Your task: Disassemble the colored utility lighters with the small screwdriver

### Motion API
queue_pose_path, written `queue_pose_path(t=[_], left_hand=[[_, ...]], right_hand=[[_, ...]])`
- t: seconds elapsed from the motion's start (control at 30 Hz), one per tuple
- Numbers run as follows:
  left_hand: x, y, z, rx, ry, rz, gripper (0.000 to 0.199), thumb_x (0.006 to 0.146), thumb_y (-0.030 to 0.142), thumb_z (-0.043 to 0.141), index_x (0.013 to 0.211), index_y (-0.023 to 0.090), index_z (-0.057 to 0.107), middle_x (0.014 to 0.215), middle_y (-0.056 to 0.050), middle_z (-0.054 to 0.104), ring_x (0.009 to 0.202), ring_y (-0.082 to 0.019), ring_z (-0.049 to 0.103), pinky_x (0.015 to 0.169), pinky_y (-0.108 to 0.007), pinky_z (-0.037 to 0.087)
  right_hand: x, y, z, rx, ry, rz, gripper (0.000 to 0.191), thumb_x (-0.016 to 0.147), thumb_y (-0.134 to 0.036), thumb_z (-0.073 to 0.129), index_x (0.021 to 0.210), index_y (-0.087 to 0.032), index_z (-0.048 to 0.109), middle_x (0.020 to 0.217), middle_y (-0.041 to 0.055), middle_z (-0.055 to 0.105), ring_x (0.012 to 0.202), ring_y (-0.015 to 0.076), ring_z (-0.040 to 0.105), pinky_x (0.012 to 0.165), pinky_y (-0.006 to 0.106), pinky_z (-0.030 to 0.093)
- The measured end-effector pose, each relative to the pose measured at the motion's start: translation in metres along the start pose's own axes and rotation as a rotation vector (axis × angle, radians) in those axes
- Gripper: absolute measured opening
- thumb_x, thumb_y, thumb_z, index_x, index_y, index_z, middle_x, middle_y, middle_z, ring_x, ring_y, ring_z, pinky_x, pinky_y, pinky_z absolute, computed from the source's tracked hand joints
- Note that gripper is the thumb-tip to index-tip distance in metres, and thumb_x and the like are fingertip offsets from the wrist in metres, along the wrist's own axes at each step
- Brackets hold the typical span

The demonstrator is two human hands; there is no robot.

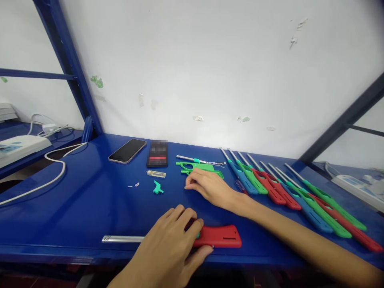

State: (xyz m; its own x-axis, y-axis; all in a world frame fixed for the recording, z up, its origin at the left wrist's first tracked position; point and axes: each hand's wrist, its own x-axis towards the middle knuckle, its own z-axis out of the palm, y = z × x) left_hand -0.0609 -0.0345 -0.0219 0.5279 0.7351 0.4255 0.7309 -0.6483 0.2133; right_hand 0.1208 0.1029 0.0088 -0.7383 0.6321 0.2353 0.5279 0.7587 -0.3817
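Note:
Near the table's front edge, my left hand point(171, 236) has its fingers and thumb around a red long-necked gas lighter point(225, 237), which lies with its metal tube pointing left. My right hand point(210, 186) is above the table with fingers bent down and closed; whether a small thing is between the fingertips is hidden. Just behind it lie green lighter casing halves point(198, 165) and a metal tube with thin wires point(187, 158). To its left are a clear fuel tank point(156, 173), a teal trigger point(157, 188), a tiny screw-like pin point(130, 186) and a small white piece point(137, 184).
Several whole blue, green and red lighters point(270, 186) lie in a slanted row on the right, with a small dark-handled tool point(241, 187) beside them. A phone point(127, 151) and a black box point(157, 153) sit at the back. A white cable point(57, 176) crosses the left side.

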Motion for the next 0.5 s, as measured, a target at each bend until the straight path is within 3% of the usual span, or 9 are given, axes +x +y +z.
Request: queue_pose_path(t=[0.27, 0.5], left_hand=[[0.000, 0.002, -0.001, -0.035, -0.033, -0.023, 0.026, 0.104, 0.041, 0.066, 0.119, 0.019, 0.070, 0.110, -0.008, 0.071, 0.097, -0.032, 0.068, 0.085, -0.056, 0.064], [0.001, 0.002, -0.002, -0.038, -0.046, -0.025, 0.028, 0.103, 0.041, 0.069, 0.120, 0.019, 0.070, 0.111, -0.008, 0.071, 0.098, -0.032, 0.069, 0.086, -0.055, 0.064]], right_hand=[[0.091, -0.042, 0.012, -0.002, -0.082, -0.156, 0.018, 0.105, -0.031, 0.070, 0.113, -0.016, 0.073, 0.115, 0.0063, 0.075, 0.105, 0.0227, 0.074, 0.094, 0.045, 0.062], [0.120, -0.055, 0.022, 0.012, -0.170, -0.174, 0.025, 0.104, -0.035, 0.070, 0.121, -0.017, 0.071, 0.120, 0.0075, 0.074, 0.102, 0.0223, 0.074, 0.090, 0.044, 0.063]])
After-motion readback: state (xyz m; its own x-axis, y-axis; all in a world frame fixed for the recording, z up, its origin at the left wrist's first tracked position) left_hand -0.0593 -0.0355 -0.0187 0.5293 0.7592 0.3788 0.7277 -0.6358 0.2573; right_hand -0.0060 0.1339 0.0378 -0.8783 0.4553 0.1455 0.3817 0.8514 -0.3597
